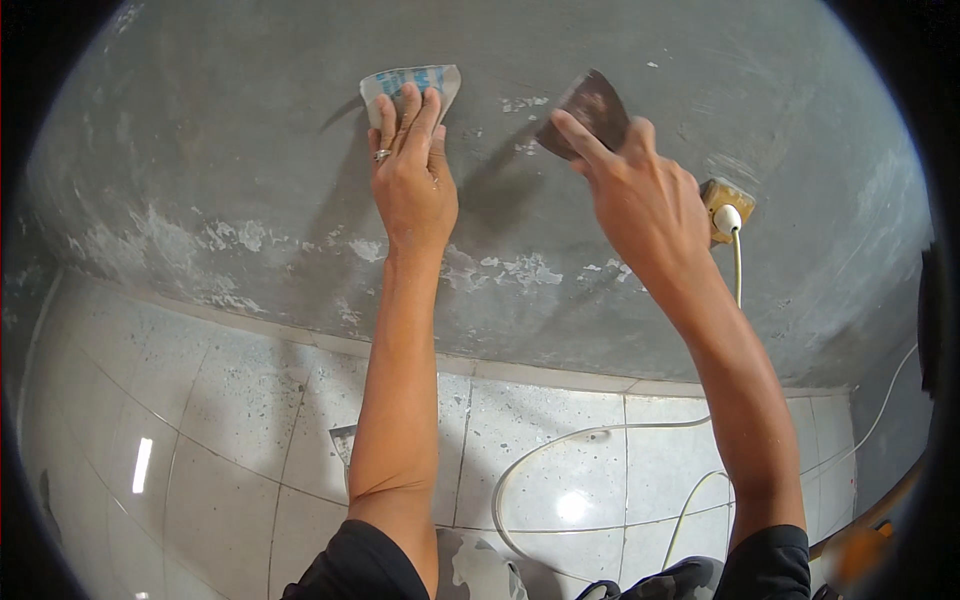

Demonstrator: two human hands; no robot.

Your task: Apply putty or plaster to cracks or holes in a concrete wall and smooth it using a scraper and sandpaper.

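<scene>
My left hand (412, 185), with a ring on one finger, presses a pale-backed piece of sandpaper (412, 78) with blue print against the grey wall (270, 120). Its fingers lie over the sheet, holding it there. To the right, my right hand (645, 195) grips a dark reddish-brown sheet of sandpaper (595, 110), its index finger stretched along it. That sheet is slightly blurred and casts a shadow on the wall; whether it touches the wall I cannot tell. White flaked patches (530, 270) mark the lower wall beneath both hands.
Beside my right wrist, a white plug (727, 218) sits in a yellowish wall socket (722, 192). Its white cable (560, 440) loops across the speckled tile floor (230, 400). A flat-bladed tool (343, 438) lies partly hidden behind my left forearm. Something orange (865, 552) is blurred at lower right.
</scene>
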